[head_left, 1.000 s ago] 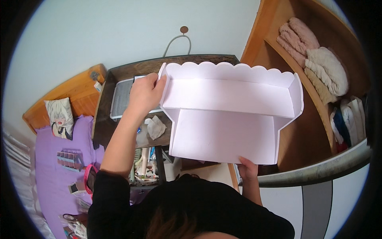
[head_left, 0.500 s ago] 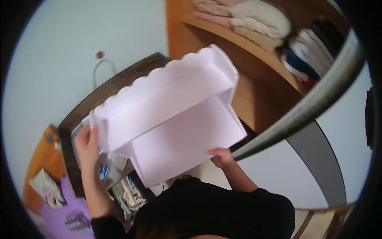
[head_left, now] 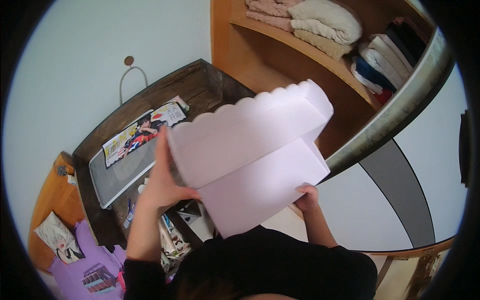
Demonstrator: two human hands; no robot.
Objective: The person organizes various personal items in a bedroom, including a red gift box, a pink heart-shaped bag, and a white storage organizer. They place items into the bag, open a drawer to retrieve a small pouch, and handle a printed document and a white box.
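A pale pink two-level storage shelf (head_left: 265, 185) with a scalloped far edge is held up in front of my body, tilted, and its inner faces show. My left hand (head_left: 165, 182) grips its left end, fingers along the side and thumb toward the near part. At the near right edge, my right hand (head_left: 307, 198) is closed on the panel, thumb on top; its other fingers are mostly hidden underneath. Nothing stands on the shelf.
A dark wooden desk (head_left: 202, 75) stands beyond, with a magazine (head_left: 142, 132) on a grey-white tray (head_left: 112, 182). An open drawer (head_left: 175, 240) holds small items. Ahead right is a wooden wardrobe (head_left: 280, 35) with folded clothes and a curved sliding door (head_left: 385, 195). A purple bed (head_left: 97, 265) lies left.
The storage shelf has moved right and tilted differently, carried by both hands. The magazine and tray on the desk have come into view. My left hand is turned more upright.
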